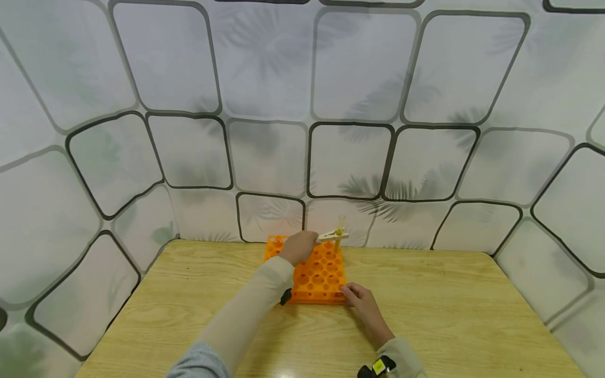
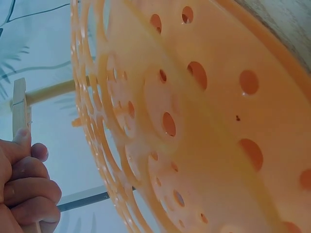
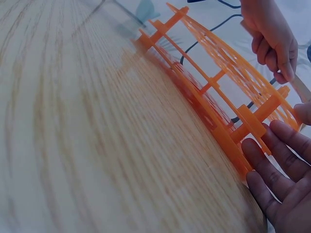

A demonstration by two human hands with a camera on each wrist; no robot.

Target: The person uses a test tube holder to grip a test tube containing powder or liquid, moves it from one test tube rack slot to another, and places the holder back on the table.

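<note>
My left hand [image 1: 300, 247] grips a wooden test tube clamp [image 1: 329, 237] over the rack, its fingers curled round the handle. The clamp's far end is around a slim clear test tube [image 1: 341, 222] with yellowish contents. In the left wrist view the tube [image 2: 56, 91] runs up to the top plate of the orange test tube rack [image 2: 194, 121]; whether its end sits in a hole cannot be told. At the near right corner of the rack [image 1: 319, 278], my right hand [image 1: 366, 307] holds the edge, with thumb above and fingers [image 3: 265, 167] against the side.
The rack stands on a light wood-grain table [image 1: 425, 304], close to its back edge. Behind and on both sides rises a pale patterned cloth wall [image 1: 350, 157]. A dark wrist strap with a yellow-marked device [image 1: 378, 366] is on the right wrist.
</note>
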